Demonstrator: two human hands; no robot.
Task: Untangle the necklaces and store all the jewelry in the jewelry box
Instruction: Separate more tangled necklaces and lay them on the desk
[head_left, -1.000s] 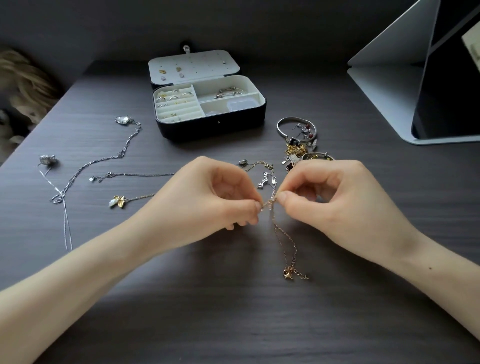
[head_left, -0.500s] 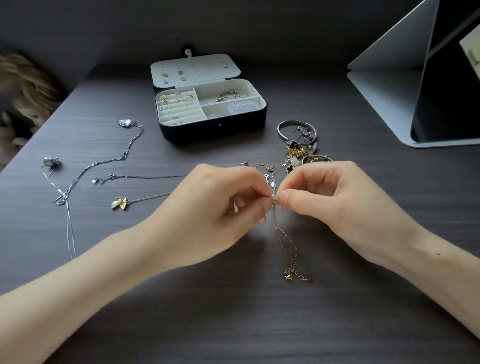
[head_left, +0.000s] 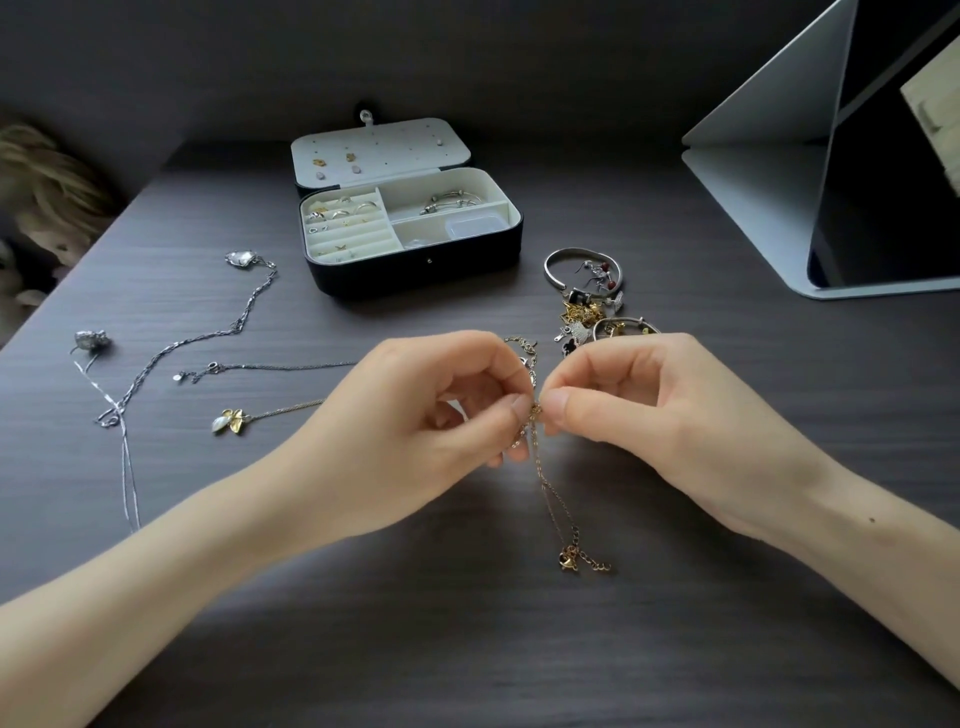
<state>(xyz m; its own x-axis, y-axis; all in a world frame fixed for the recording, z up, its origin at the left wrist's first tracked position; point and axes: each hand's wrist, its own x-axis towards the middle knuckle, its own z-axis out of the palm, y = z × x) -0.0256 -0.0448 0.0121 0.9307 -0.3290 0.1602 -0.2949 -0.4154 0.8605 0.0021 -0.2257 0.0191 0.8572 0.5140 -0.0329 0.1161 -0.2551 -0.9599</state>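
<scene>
Untangling step: we are pinching the gold chain's (head_left: 550, 483) knot, left hand (head_left: 415, 415) and right hand (head_left: 670, 410); next: teasing strands apart gently.

On the dark wood-grain table (head_left: 467, 649), the open black rectangular jewelry box (head_left: 415, 273) sits upper centre. Thin silver chain necklaces (head_left: 171, 353) lie at the left; a heap of metal bangles and charms (head_left: 587, 306) lies lower right of the box. At mid-frame the left hand (head_left: 415, 431) and right hand (head_left: 675, 415) pinch a thin gold chain (head_left: 550, 493) trailing downward. A grey-cased tablet (head_left: 883, 197) stands upper right.
</scene>
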